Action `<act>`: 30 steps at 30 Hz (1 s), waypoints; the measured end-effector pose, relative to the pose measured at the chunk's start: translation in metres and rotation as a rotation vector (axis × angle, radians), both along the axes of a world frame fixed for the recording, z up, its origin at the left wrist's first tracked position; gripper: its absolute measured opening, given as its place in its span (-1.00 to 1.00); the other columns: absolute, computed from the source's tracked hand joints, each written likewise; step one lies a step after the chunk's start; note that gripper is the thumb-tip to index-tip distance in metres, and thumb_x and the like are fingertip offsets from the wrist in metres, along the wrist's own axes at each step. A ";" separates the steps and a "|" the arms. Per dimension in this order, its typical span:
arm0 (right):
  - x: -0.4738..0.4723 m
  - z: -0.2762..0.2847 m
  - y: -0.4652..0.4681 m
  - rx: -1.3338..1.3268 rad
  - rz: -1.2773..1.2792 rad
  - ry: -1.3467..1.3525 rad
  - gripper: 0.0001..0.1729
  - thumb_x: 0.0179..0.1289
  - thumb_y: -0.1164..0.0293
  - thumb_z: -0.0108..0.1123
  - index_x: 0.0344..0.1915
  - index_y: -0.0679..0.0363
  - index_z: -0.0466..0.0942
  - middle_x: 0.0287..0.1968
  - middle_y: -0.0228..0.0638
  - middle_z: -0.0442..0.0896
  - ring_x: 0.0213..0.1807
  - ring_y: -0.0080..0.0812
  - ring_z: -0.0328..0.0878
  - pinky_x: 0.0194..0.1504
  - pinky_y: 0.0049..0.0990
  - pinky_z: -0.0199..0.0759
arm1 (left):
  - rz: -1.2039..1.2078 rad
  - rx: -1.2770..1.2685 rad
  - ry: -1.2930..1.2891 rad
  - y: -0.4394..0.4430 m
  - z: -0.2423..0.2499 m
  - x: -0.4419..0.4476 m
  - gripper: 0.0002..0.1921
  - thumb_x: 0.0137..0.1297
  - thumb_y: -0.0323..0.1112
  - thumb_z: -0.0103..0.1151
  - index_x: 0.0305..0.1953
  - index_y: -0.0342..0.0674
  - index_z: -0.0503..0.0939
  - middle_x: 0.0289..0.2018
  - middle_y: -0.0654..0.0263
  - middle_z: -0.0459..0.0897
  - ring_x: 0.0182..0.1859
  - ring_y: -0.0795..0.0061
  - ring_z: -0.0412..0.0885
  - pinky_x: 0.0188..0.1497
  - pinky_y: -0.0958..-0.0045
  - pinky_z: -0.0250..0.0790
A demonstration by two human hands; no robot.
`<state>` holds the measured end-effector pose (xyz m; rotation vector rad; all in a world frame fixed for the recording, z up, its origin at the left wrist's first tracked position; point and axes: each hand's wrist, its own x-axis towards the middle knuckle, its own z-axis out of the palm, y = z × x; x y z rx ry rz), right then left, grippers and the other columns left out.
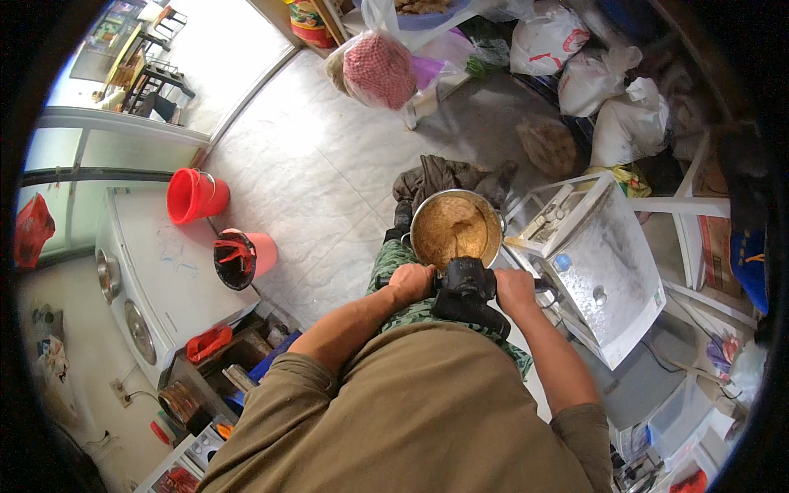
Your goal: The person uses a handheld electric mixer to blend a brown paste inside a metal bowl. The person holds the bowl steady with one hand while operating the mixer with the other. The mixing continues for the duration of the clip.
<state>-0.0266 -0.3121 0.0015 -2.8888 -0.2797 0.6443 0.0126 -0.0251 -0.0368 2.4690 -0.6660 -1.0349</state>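
A black two-handled power mixer [463, 280] stands upright in front of my body. My left hand [412, 281] grips its left side handle, and my right hand [515, 289] is wrapped around the right one. The tool's head overlaps the near rim of a round metal pot [495, 231] with side handles. Inside the pot lies a grainy yellow-brown mixture [453, 222], heaped unevenly, with a thin shaft showing at its near side. The lower end of the shaft is hidden in the mixture. Dark crumpled cloth [434, 175] lies just beyond the pot.
At right, close to the pot, stands a white metal-framed cabinet [607, 289]. A red bucket [196, 196] and a lined red bin [264, 252] stand left, by a white chest appliance [172, 265]. Filled plastic bags [629, 123] line the far right; another bag [379, 71] hangs ahead.
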 end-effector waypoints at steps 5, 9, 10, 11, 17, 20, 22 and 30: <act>-0.005 -0.010 0.003 0.035 0.028 0.040 -0.89 0.17 0.42 0.20 -0.37 0.15 0.68 -0.38 -0.06 0.73 -0.27 0.03 0.73 -0.21 -0.04 0.55 | -0.050 0.079 0.055 0.006 0.022 0.009 -0.79 0.39 -0.35 0.02 -0.02 -0.20 0.56 -0.31 -0.10 0.73 -0.20 -0.24 0.71 -0.21 -0.15 0.50; 0.015 -0.004 0.017 0.051 0.051 0.033 -0.85 0.20 0.42 0.18 -0.39 0.15 0.70 -0.38 -0.05 0.76 -0.27 -0.04 0.77 -0.23 -0.05 0.59 | -0.003 0.098 0.036 0.015 0.047 0.017 -0.80 0.40 -0.35 0.01 -0.02 -0.18 0.56 -0.30 -0.10 0.73 -0.18 -0.24 0.71 -0.19 -0.15 0.51; 0.021 -0.003 0.022 0.041 0.066 0.049 -0.86 0.19 0.42 0.18 -0.40 0.15 0.70 -0.38 -0.04 0.76 -0.26 -0.05 0.78 -0.23 -0.04 0.59 | 0.007 0.115 0.022 0.020 0.037 0.018 -0.81 0.40 -0.35 0.02 -0.04 -0.20 0.55 -0.29 -0.10 0.73 -0.16 -0.23 0.72 -0.19 -0.14 0.52; 0.029 -0.005 0.024 0.052 0.072 0.026 -0.86 0.20 0.42 0.18 -0.39 0.15 0.70 -0.40 -0.05 0.74 -0.28 -0.01 0.76 -0.24 -0.04 0.57 | 0.018 0.125 -0.001 0.026 0.027 0.019 -0.81 0.40 -0.34 0.02 -0.04 -0.20 0.54 -0.29 -0.10 0.73 -0.16 -0.23 0.72 -0.20 -0.14 0.53; 0.059 -0.007 0.029 0.084 0.080 -0.105 -0.88 0.17 0.45 0.19 -0.38 0.16 0.68 -0.41 -0.05 0.72 -0.30 0.05 0.73 -0.25 -0.02 0.54 | 0.066 0.139 -0.060 0.030 0.033 0.034 -0.81 0.43 -0.33 0.02 -0.07 -0.27 0.53 -0.29 -0.09 0.74 -0.19 -0.19 0.72 -0.24 -0.12 0.53; 0.063 -0.004 0.026 0.035 0.095 -0.106 -0.90 0.15 0.47 0.20 -0.38 0.17 0.68 -0.41 -0.03 0.72 -0.30 0.05 0.73 -0.23 -0.01 0.54 | 0.085 0.086 -0.085 0.026 0.030 0.030 -0.80 0.41 -0.32 0.03 -0.09 -0.30 0.53 -0.31 -0.09 0.74 -0.21 -0.18 0.73 -0.23 -0.12 0.53; 0.070 0.007 0.022 0.052 0.120 -0.099 -0.90 0.15 0.48 0.20 -0.37 0.17 0.68 -0.42 -0.03 0.72 -0.29 0.06 0.72 -0.22 0.00 0.54 | 0.105 0.062 -0.113 0.023 0.019 0.028 -0.80 0.37 -0.31 0.05 -0.12 -0.31 0.55 -0.32 -0.11 0.75 -0.21 -0.18 0.75 -0.18 -0.13 0.56; 0.028 0.019 0.008 -0.042 0.102 -0.028 -0.89 0.20 0.47 0.18 -0.36 0.15 0.68 -0.41 -0.09 0.74 -0.31 -0.04 0.75 -0.25 -0.07 0.57 | 0.024 0.030 0.022 0.007 0.008 0.013 -0.72 0.46 -0.33 -0.03 0.07 -0.27 0.56 -0.30 -0.13 0.72 -0.17 -0.22 0.71 -0.17 -0.15 0.51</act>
